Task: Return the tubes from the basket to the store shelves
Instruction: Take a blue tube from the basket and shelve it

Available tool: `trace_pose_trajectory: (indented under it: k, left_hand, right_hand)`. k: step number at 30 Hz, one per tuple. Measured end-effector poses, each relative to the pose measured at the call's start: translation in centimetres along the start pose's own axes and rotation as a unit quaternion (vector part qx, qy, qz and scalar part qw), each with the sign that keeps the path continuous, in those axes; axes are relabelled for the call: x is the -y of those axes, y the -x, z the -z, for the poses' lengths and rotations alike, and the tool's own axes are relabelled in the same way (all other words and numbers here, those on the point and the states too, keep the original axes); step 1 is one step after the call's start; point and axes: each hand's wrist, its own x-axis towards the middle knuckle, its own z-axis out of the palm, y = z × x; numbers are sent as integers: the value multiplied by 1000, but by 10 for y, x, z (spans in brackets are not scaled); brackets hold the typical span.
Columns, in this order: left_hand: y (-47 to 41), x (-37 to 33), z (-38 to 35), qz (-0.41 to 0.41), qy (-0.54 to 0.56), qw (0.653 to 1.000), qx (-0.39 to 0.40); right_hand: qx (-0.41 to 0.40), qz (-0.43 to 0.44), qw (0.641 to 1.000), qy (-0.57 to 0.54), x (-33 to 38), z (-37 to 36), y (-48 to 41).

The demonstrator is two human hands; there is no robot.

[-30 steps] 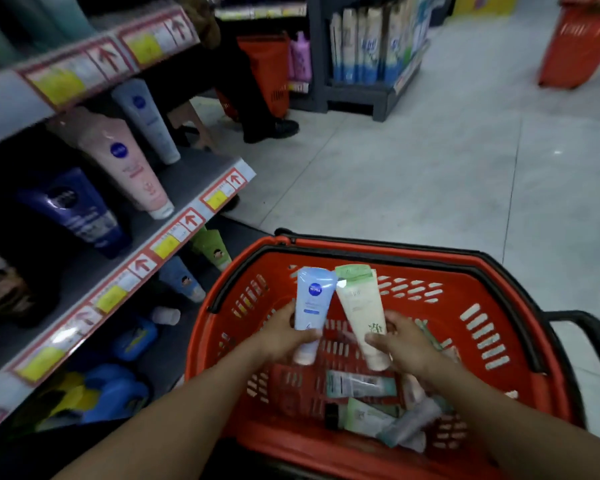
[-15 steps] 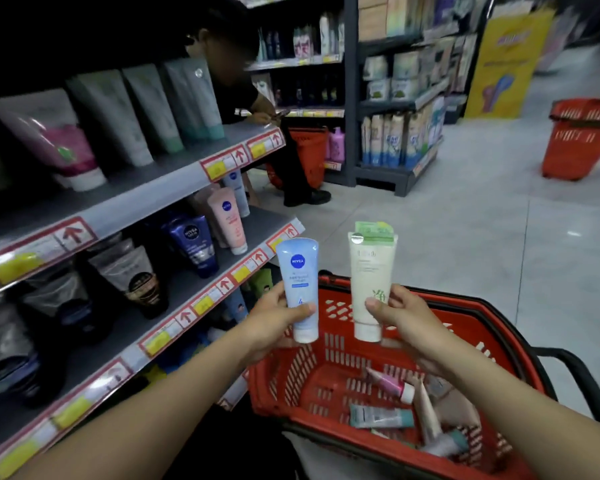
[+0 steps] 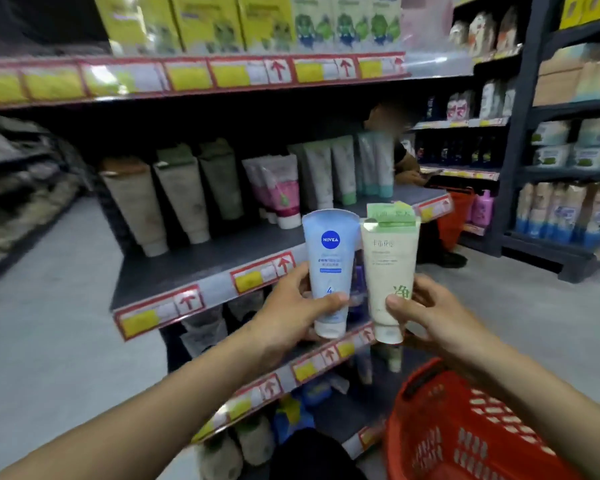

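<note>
- Here, the shelves (image 3: pixel 201 271) fill the view from 9 to 1 o'clock with their price strips facing out. The person faces them, probably hunting for each tube's slot.
- The basket (image 3: pixel 430 379) sits low at 5 o'clock under the right forearm, near enough for the next pick.
- A row of tubes (image 3: pixel 187 199) stands cap-down on the middle shelf at 11 o'clock, leaning back. A bare strip of shelf lies in front of it.
- The left hand (image 3: pixel 291 313) grasps the blue tube (image 3: pixel 329 258) low down, thumb across the front and fingers (image 3: pixel 293 277) curled behind. The right hand (image 3: pixel 433 317) grips the green tube (image 3: pixel 390 265) the same way.
- Both tubes are held up at centre, side by side and nearly touching, cap-down with labels toward the camera. They are probably held this way so they can be read and matched against the stock.
</note>
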Motion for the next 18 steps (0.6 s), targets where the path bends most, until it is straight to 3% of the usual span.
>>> trace_pose_trajectory:
  k: [5, 9, 14, 18]
  left_hand:
    - [26, -44, 98, -66, -47, 984, -157]
    - [33, -58, 160, -75, -61, 967, -238]
    - [24, -53, 201, -93, -67, 944, -310]
    - [11, -40, 215, -83, -90, 928, -352]
  right_hand:
    - [106, 77, 991, -6, 57, -104, -45]
    - [141, 164, 975, 41, 93, -172, -75]
    - [156, 176, 971, 53, 103, -225, -115]
    - [176, 127, 972, 85, 92, -246, -139]
